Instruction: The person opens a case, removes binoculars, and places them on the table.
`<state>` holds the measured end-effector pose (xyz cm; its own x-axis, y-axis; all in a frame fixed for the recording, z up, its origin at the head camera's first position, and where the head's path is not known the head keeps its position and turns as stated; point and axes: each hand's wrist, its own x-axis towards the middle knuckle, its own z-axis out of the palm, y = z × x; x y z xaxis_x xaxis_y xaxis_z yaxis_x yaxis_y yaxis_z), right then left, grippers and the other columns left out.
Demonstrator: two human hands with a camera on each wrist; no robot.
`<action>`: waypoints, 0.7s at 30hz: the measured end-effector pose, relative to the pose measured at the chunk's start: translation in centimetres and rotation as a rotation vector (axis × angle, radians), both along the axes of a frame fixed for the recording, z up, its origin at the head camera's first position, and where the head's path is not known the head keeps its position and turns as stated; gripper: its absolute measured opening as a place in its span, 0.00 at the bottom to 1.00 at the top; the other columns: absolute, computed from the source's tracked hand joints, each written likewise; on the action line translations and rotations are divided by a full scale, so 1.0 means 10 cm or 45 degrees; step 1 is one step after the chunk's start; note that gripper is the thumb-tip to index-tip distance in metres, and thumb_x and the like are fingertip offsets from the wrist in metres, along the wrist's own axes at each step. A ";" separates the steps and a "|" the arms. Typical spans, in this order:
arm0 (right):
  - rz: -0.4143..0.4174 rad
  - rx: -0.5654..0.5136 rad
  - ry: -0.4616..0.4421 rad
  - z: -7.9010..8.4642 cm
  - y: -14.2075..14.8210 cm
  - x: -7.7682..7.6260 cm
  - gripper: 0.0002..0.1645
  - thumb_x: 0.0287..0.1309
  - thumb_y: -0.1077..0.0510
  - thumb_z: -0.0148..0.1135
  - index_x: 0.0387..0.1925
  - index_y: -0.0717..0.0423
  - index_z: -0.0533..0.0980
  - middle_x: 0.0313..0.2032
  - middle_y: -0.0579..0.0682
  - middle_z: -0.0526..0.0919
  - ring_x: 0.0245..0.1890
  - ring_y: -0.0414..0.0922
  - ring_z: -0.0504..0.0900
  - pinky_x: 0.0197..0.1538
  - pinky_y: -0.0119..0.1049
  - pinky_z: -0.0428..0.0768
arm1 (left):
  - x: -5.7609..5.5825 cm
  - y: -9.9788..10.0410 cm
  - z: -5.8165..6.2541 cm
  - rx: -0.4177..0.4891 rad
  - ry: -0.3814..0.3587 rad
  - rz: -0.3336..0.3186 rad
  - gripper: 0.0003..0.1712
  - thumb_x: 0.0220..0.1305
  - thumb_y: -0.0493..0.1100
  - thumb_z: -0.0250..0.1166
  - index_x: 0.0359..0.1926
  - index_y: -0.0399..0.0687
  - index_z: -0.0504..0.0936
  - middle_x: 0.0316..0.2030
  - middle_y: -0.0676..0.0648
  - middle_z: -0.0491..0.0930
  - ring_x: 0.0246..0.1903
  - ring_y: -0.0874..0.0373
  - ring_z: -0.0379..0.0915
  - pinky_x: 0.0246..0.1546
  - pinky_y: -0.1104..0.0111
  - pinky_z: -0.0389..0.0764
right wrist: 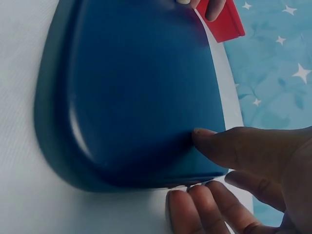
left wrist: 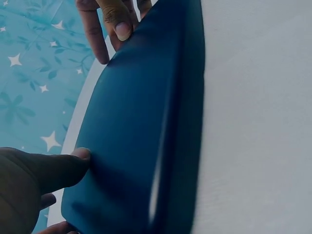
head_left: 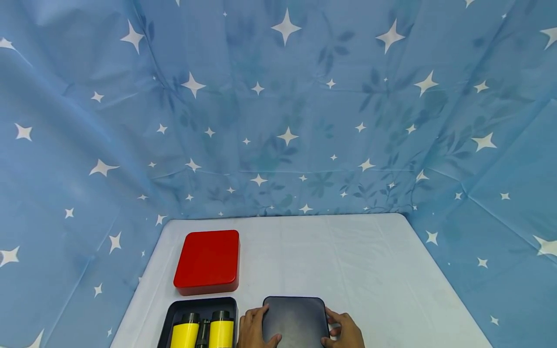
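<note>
A black lid [head_left: 295, 321] with rounded corners lies smooth face up at the table's near edge, between both hands. My left hand [head_left: 252, 329] grips its left edge, thumb on top and fingers along the side. On the opposite edge my right hand [head_left: 345, 331] holds it the same way; in the right wrist view the thumb [right wrist: 214, 146] presses the top and the fingers curl at the side. Left of the lid, an open black box [head_left: 174, 311] contains yellow and black binoculars [head_left: 221, 333], partly cut off by the frame's bottom.
Behind the black box sits a closed red box [head_left: 209, 258]. The white table [head_left: 339, 256] is bounded on the far side and both flanks by blue star-patterned cloth [head_left: 287, 159].
</note>
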<state>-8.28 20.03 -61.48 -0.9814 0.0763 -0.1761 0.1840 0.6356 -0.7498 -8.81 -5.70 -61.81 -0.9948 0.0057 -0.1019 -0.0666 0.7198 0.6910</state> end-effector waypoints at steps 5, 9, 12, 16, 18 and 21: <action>-0.001 0.060 0.054 0.05 0.00 0.00 0.48 0.29 0.63 0.83 0.60 0.60 0.77 0.39 0.51 0.78 0.30 0.40 0.79 0.30 0.31 0.76 | -0.01 -0.01 0.03 0.012 0.006 -0.027 0.45 0.42 0.49 0.82 0.64 0.47 0.75 0.54 0.41 0.71 0.48 0.49 0.66 0.51 0.47 0.78; -0.014 0.087 0.133 0.12 -0.01 -0.02 0.48 0.28 0.62 0.84 0.60 0.58 0.78 0.39 0.51 0.78 0.31 0.41 0.80 0.30 0.31 0.78 | -0.01 -0.02 0.09 -0.005 0.076 -0.060 0.44 0.42 0.49 0.82 0.63 0.51 0.76 0.54 0.42 0.71 0.48 0.51 0.66 0.48 0.51 0.79; -0.017 0.088 0.166 0.18 -0.05 -0.03 0.47 0.29 0.62 0.84 0.60 0.55 0.79 0.39 0.51 0.77 0.32 0.42 0.80 0.29 0.29 0.78 | 0.00 -0.03 0.17 0.004 0.128 -0.085 0.43 0.42 0.49 0.82 0.63 0.54 0.77 0.55 0.44 0.71 0.49 0.52 0.67 0.46 0.53 0.80; 0.003 0.072 0.195 0.31 -0.11 -0.04 0.46 0.31 0.61 0.84 0.61 0.52 0.78 0.40 0.51 0.78 0.33 0.42 0.80 0.29 0.27 0.78 | 0.01 -0.05 0.30 0.041 0.155 -0.105 0.43 0.43 0.51 0.82 0.63 0.58 0.76 0.58 0.46 0.71 0.51 0.53 0.67 0.48 0.52 0.81; 0.016 0.053 0.205 0.36 -0.15 -0.04 0.46 0.32 0.61 0.84 0.61 0.51 0.78 0.40 0.51 0.78 0.33 0.42 0.80 0.29 0.27 0.78 | 0.02 -0.07 0.36 0.054 0.163 -0.111 0.43 0.44 0.51 0.81 0.63 0.61 0.76 0.59 0.46 0.71 0.52 0.53 0.67 0.48 0.53 0.82; 0.044 0.011 0.230 0.41 -0.21 -0.03 0.46 0.34 0.60 0.83 0.62 0.50 0.77 0.40 0.51 0.78 0.32 0.42 0.79 0.28 0.26 0.78 | 0.02 -0.11 0.47 0.081 0.158 -0.101 0.42 0.45 0.52 0.81 0.63 0.66 0.76 0.61 0.46 0.70 0.53 0.53 0.67 0.45 0.60 0.83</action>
<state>-8.63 17.96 -57.39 -0.9991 0.0429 0.0042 0.0245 0.6457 -0.7632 -8.63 -6.76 -57.14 -0.9959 0.0873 0.0250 0.0775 0.6741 0.7346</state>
